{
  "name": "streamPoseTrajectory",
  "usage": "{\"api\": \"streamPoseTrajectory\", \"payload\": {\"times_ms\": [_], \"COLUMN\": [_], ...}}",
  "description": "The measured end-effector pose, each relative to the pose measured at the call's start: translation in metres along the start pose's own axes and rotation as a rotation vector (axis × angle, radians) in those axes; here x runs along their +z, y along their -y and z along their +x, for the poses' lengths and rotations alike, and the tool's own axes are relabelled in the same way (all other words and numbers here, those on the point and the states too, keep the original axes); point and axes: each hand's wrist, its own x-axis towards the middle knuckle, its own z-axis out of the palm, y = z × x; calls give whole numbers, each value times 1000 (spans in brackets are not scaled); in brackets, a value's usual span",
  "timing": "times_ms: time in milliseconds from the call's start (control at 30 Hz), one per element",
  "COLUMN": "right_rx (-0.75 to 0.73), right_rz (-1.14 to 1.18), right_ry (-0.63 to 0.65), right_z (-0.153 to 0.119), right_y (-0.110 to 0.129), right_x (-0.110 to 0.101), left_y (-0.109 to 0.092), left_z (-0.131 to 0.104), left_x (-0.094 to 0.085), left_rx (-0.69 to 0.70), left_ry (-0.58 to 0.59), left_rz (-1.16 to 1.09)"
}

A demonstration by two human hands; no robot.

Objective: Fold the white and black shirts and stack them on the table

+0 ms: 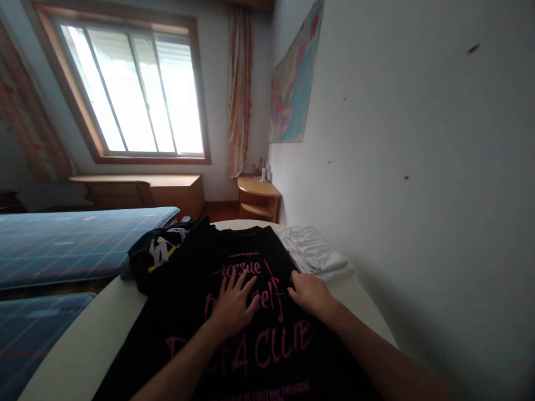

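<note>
One counter point(96, 326): one black shirt point(270, 331), one dark bundle point(156, 253), one white pile point(315, 252). Left hand point(234, 305): fingers spread on shirt. Right hand point(312, 292): fingers curled, grasp unclear.

The single head-worn camera is looking out from the person's own eye level, above the near side of a white, curved-edge table point(371, 312), and is facing forward and down. The bare left hand point(235, 303) and bare right hand point(311, 289) are showing close in the lower middle, their forearms rising from the bottom edge, which is cutting off the black cotton-like T-shirt with pink lettering point(267, 337). A plain pale-grey wall point(418, 117) is running close along the right. A wood-framed sliding glass window point(179, 94) is standing farthest off, upper left, its frame leaning in the wide view.
</note>
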Motion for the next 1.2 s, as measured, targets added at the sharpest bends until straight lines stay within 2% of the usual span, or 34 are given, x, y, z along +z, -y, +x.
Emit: {"api": "streamPoseTrajectory", "payload": {"times_ms": [167,333,467,600,733,833,900,1000,1067,1133,1200], "right_rx": [-16,-124,-164,-173,-69,-65,-88,-160,-227,-271,-280], "right_rz": [161,374,433,437,309,230,277,505,638,636,521], "right_ry": [-73,-118,-107,-94,14,134,141,56,43,101,198], "right_z": [-10,-12,-16,-29,-49,-61,-65,-70,-73,-78,-83], "right_y": [-5,-3,-7,-13,-18,-20,-17,-8,0,6,10], "right_x": [2,11,23,23,10,-1,-8,-14,-16,-14,-11], "left_y": [-2,-8,-16,-21,-21,-21,-22,-18,-12,-2,6], "left_z": [16,60,94,115,122,124,126,132,135,135,132], "left_x": [-5,-13,-3,13,25,28,26,19,13,9,8], "left_rx": [-10,15,37,-23,-85,-85,-78,-84,-99,-119,-129], "left_ry": [-65,-72,-37,-42,-57,-66,-75,-101,-116,-108,-68], "left_rz": [-27,-199,-241,-224,-191,-183,-183,-183,-176,-162,-142]}}
